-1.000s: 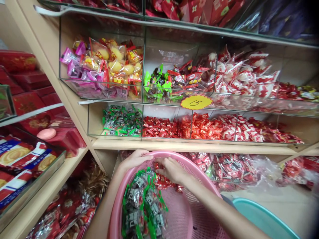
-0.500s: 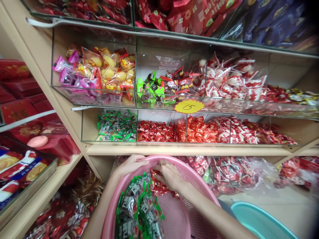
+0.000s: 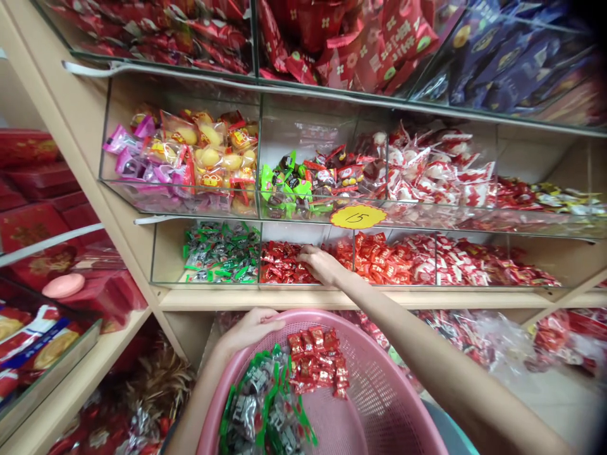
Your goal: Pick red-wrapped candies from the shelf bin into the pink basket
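Red boxes (image 3: 35, 221) with gold patterns lie stacked well to the left of the pink basket (image 3: 396, 407), beside one pale pink disc (image 3: 64, 285). Biscuit packs (image 3: 40, 335) in red, white and blue fill a tray below them.

Above and left of the basket, a clear-fronted compartment holds small green-wrapped sweets (image 3: 222, 253), too many to count. The left hand (image 3: 251, 330) has its fingers closed over the basket's far left rim. Inside the basket are two heaps: at left, green-edged packets (image 3: 263, 404) with pale letters too blurred to read surely; next to them, toward the far wall, red packets (image 3: 320, 363) whose overlap defeats an exact count.

Just above the basket's far rim, the next compartment holds red sweets (image 3: 282, 262). The right hand (image 3: 320, 265) reaches in among them, fingers curled; I cannot tell whether they have hold of one. One yellow tag (image 3: 359, 217), handwritten "15", hangs on the shelf edge above and right of that hand. Farther right, up from the basket, come orange-red sweets (image 3: 384, 259); one teal tub (image 3: 450, 433) shows partly behind the basket's right side.
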The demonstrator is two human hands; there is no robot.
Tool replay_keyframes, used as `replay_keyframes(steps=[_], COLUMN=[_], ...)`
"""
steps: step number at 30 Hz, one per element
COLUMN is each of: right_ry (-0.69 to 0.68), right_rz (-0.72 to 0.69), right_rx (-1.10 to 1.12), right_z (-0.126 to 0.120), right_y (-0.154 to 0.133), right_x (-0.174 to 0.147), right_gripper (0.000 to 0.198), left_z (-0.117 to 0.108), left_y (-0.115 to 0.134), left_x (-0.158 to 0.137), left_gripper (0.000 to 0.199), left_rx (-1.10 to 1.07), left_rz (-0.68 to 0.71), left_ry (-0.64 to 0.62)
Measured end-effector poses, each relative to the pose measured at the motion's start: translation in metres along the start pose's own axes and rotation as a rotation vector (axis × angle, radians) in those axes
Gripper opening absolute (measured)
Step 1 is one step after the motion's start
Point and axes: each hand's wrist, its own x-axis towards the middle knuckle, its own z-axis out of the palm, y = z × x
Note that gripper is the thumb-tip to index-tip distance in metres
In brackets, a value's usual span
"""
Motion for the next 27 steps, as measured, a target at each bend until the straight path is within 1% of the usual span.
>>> replay_keyframes(steps=[2,5,12,15,17,20,23,27], right_ry=[-0.062,-0.1,-0.098,-0.09,-0.078,-0.032,0.059,0.286], right_rz=[-0.029,-0.042,-0.067,-0.088,-0.107,-0.111,-0.066,0.009], right_rx=[-0.083,-0.162,-0.224,-0.236,-0.234,-0.183,-0.055,0.205], right_z=[0.006,0.009,0.012,0.012,0.008,-0.004,-0.019,-0.029], right_y=[0.004,0.004,0.003,0.006,0.007,0.008,0.005,-0.013], right_x=[0.009,0.017,0.018,0.015,0.013,0.009,0.001,-0.028], right_gripper=[0.036,0.033,0.035,0.032,0.029,0.029,0.025,0.021], left_z=[0.0,0.0,0.0,0.0,0.0,0.0,0.0,0.0], left_y=[-0.001,-0.004,-0.006,-0.005,-0.004,-0.002,0.002,0.004], left_x=[0.001,0.002,0.003,0.003,0.003,0.002,0.001,0.0], left_gripper=[0.036,0.036,0.037,0.035,0.034,0.035,0.036,0.037], left_rx=[0.012,0.011,0.008,0.011,0.012,0.02,0.022,0.02], left_rz=[-0.007,0.0,0.008,0.006,0.007,-0.004,-0.032,-0.052], left_ry=[-0.001,0.007,0.0,-0.002,0.002,0.001,-0.002,-0.003])
